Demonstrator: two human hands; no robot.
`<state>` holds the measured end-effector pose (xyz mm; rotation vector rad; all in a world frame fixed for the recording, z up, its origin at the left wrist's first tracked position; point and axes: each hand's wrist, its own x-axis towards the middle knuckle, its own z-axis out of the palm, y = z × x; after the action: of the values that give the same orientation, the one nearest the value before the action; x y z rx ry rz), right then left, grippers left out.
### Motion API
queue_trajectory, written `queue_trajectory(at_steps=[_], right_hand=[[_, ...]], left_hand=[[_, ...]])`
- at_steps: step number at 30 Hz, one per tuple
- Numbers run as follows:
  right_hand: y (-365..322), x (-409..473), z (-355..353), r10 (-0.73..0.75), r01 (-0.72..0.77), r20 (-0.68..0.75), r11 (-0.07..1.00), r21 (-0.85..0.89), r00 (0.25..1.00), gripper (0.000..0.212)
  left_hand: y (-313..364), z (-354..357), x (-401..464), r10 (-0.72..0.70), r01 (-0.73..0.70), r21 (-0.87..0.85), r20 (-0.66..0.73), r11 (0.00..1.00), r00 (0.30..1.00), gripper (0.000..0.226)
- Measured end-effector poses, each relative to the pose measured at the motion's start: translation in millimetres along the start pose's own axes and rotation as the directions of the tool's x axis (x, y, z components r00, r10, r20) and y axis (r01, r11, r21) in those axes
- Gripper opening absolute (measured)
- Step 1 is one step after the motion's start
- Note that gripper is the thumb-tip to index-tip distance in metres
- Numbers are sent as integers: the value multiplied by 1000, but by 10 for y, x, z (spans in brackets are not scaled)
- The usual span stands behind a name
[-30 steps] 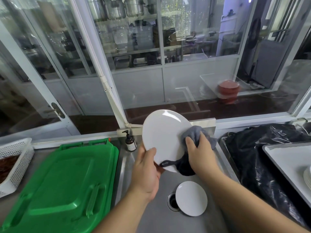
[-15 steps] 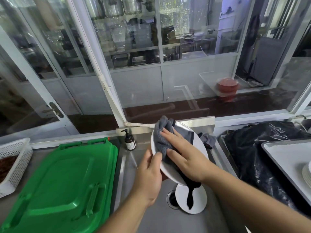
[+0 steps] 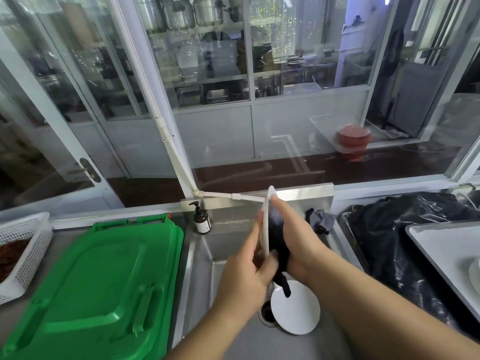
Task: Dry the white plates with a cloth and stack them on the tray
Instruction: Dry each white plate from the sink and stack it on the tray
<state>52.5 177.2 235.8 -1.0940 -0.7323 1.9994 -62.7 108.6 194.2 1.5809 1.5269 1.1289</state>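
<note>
Over the sink (image 3: pixel 207 255), the left hand (image 3: pixel 244 279) grips a white plate (image 3: pixel 265 229) held on edge, thumb curled over its lower rim. The right hand (image 3: pixel 296 242) presses a dark cloth (image 3: pixel 278 245) flat against the plate's right face, fingers straight. A second plate (image 3: pixel 298 313) lies in the basin beside the drain; the tray (image 3: pixel 446 255) sits at far right.

Commercial kitchen: steel sink (image 3: pixel 207 255), shelved stockpots (image 3: pixel 181 11)
</note>
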Motion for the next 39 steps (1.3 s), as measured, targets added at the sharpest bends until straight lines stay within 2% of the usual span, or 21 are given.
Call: queue_trajectory(at_steps=[2, 4, 8, 11, 13, 15, 17, 18, 19, 20, 22, 23, 24, 26, 29, 31, 35, 39], right_hand=[[-38, -39, -7, -75, 75, 7, 997, -29, 997, 50], [-44, -27, -46, -166, 160, -79, 984, -78, 983, 44], [-35, 34, -154, -254, 243, -107, 964, -104, 961, 22], [-46, 71, -227, -252, 247, -87, 967, -61, 964, 25], [-50, 84, -296, -233, 234, -80, 972, 8, 969, 29], [-45, 85, -375, -212, 218, -83, 974, 68, 974, 35], [-28, 74, -431, -178, 184, -65, 979, 90, 982, 45], [-13, 67, -448, -159, 163, -50, 983, 88, 986, 50], [1, 61, -460, -140, 142, -37, 986, 82, 990, 54], [16, 63, -472, -122, 124, -27, 989, 76, 992, 56], [45, 69, -497, -94, 95, -24, 992, 80, 995, 53], [56, 73, -506, -83, 86, -29, 993, 87, 996, 50], [67, 75, -516, -77, 80, -34, 992, 96, 996, 47], [78, 92, -551, -70, 77, -53, 986, 147, 996, 44], [83, 155, -676, -45, 68, -87, 959, 276, 995, 60], [69, 181, -759, -40, 72, -111, 951, 300, 993, 58], [18, 149, -818, -47, 58, -56, 974, 219, 997, 34], [54, 132, -786, -33, 32, 12, 995, 91, 999, 37]], left_hand=[[-1, -17, -7, 11, -16, 148, 33, 989, 999, 77], [21, -7, -29, 62, -71, 238, 46, 969, 997, 73], [38, 15, -63, 140, -136, 309, 9, 941, 990, 69], [-21, -4, -101, 181, -164, 338, -20, 927, 983, 63], [-68, -63, -88, 138, -108, 269, -95, 957, 986, 61], [-174, -149, -3, 14, 17, 136, -222, 991, 975, 60], [-293, -253, 122, -177, 184, -17, -373, 983, 911, 54], [-338, -306, 171, -299, 262, -144, -393, 954, 870, 49], [-372, -353, 205, -424, 327, -305, -344, 894, 838, 42], [-396, -390, 227, -526, 378, -474, -229, 795, 819, 34], [-400, -437, 228, -624, 449, -691, -2, 566, 782, 29], [-409, -453, 225, -633, 452, -736, 42, 503, 773, 29], [-422, -457, 230, -636, 439, -759, 42, 481, 770, 28], [-426, -456, 245, -628, 397, -774, -2, 494, 778, 27], [-404, -513, 267, -596, 324, -791, -63, 519, 800, 29], [-384, -603, 275, -577, 287, -789, -103, 544, 810, 32], [-374, -716, 293, -563, 266, -774, -138, 575, 815, 32], [-319, -691, 275, -549, 267, -765, -133, 586, 825, 27]])
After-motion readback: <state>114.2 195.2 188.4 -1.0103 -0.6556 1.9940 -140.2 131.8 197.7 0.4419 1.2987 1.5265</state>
